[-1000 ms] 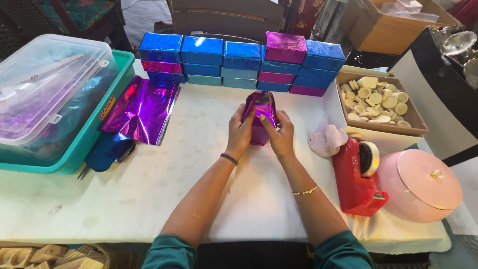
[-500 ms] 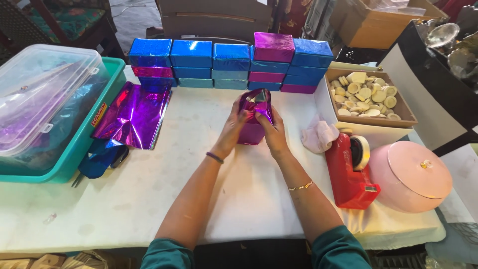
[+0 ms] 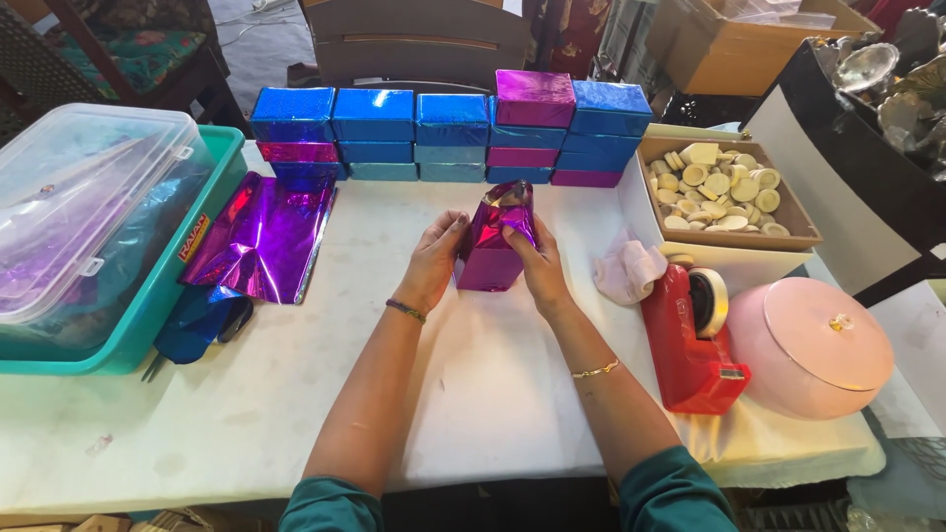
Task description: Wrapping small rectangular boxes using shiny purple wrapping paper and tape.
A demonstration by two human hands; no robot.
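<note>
A small box half wrapped in shiny purple foil stands on end at the middle of the white table. My left hand grips its left side, thumb against the foil. My right hand holds the right side, fingers pinching the loose foil flap at the top. Behind the box runs a stacked row of blue and purple wrapped boxes.
Loose purple foil sheets and a blue sheet lie left, beside a teal tray holding a clear lidded tub. On the right are a red tape dispenser, a pink cloth, a round pink lidded box and a carton of pale discs.
The box has turned so its left face shows. My left hand slid off the front to the left side, and my right hand pulled the top flap up.
</note>
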